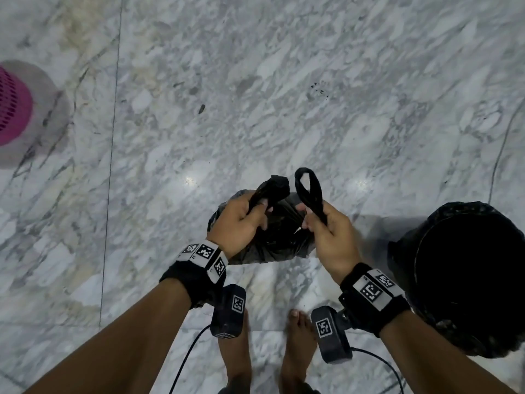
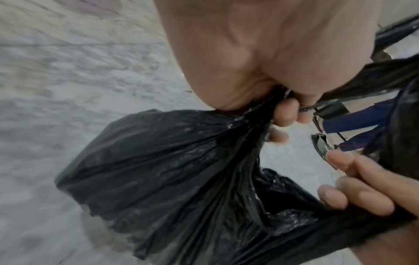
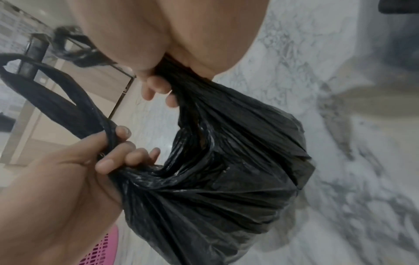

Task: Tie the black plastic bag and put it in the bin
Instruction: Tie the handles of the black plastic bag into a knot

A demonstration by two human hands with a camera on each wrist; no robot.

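Note:
The black plastic bag [image 1: 279, 240] hangs between my two hands, above the marble floor in front of my bare feet. Its mouth gapes, untied. My left hand [image 1: 255, 214] grips the bunched left handle [image 1: 272, 186], which sticks up past the fist. My right hand [image 1: 312, 220] grips the right handle, whose loop [image 1: 308, 189] stands upright. In the left wrist view my left hand's fingers [image 2: 285, 114] curl round the gathered plastic of the bag [image 2: 170, 170]. The right wrist view shows my right hand's fingers [image 3: 156, 86] clamped on the bag [image 3: 238, 170]. The black bin [image 1: 468, 280] stands open just right of my right wrist.
A pink perforated basket [image 1: 11, 106] stands on the floor at the far left, and is also seen in the right wrist view as the pink basket [image 3: 102, 251]. A thin cable [image 1: 500, 155] runs across the floor at the far right. Grey marble floor [image 1: 255, 81] stretches ahead.

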